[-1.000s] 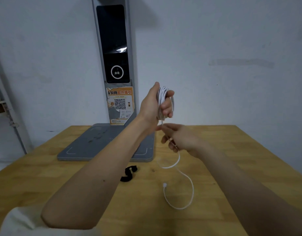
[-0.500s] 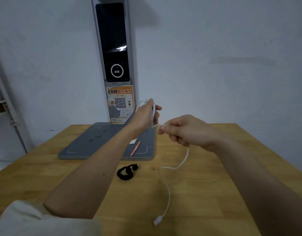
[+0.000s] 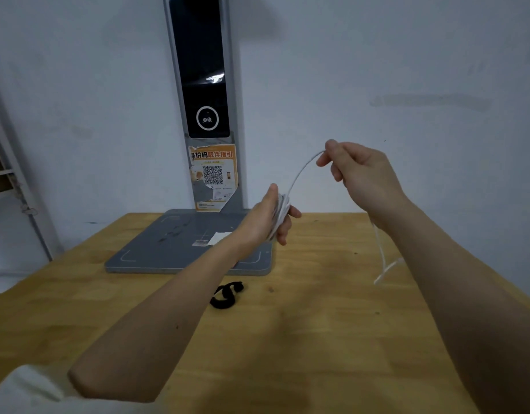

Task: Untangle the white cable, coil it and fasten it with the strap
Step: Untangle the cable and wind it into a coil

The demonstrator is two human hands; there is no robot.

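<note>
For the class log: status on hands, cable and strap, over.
Left hand grips coiled white cable. Right hand pinches the loose run, tail hanging off its wrist. Black strap lies unused on the table. Nothing in the way.

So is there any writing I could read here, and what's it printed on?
"身份码取件指引": orange and black headline on the torn poster stuck to the grey post.
QR code under that headline: a code, no words.
Small print lower on the poster: too small to read.
White label and small sticker on the grey base plate: too blurred to read.
</note>
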